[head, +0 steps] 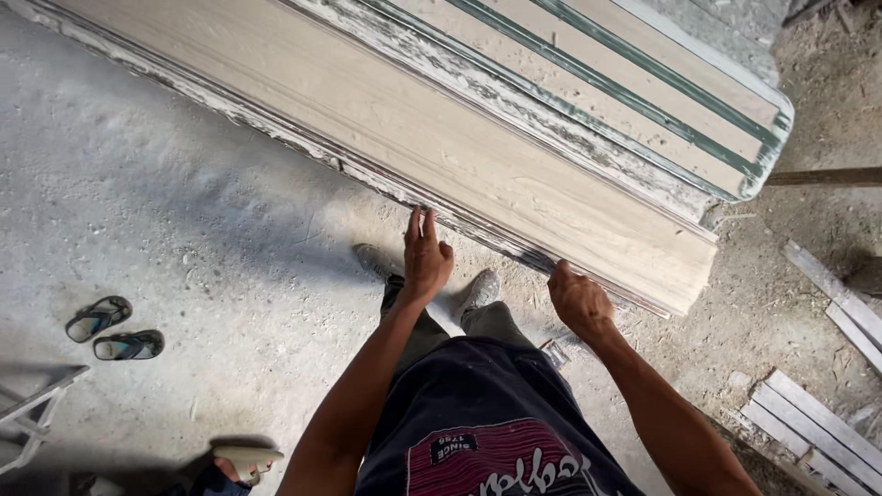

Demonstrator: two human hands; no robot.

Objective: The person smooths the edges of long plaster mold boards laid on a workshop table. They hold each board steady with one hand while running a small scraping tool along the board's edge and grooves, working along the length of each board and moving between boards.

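Dusty grey concrete floor (165,211) fills the left and near part of the view, giving way on the right to dirt strewn with wood chips. Across the far side, running from the far left down toward the near right, lies a long stack of pale wooden panels (478,156), its upper boards edged with worn green stripes and flaking white paint. The left hand (426,257) lies flat against the near lower edge of the stack, fingers stretched out and held close together, their tips touching the wood. To its right the right hand (579,298) is curled over the same near edge, fingers bent down onto the dark rim of the lowest board; whether it truly grips the board or only presses on it cannot be told. So the panels sit just beyond both hands, touching them, and stretch well away to the left and right. Beneath the hands, the person's two grey shoes (478,289) stand on the floor just beside the stack's edge. Far to the left, well apart from the hands, a pair of sandals (115,331) rests on the concrete, and a light metal frame (32,404) shows at the near left edge. Near the bottom left, another person's foot in a pale slipper (246,459) appears. Loose pale wooden slats (808,422) lie on the dirt at the near right.
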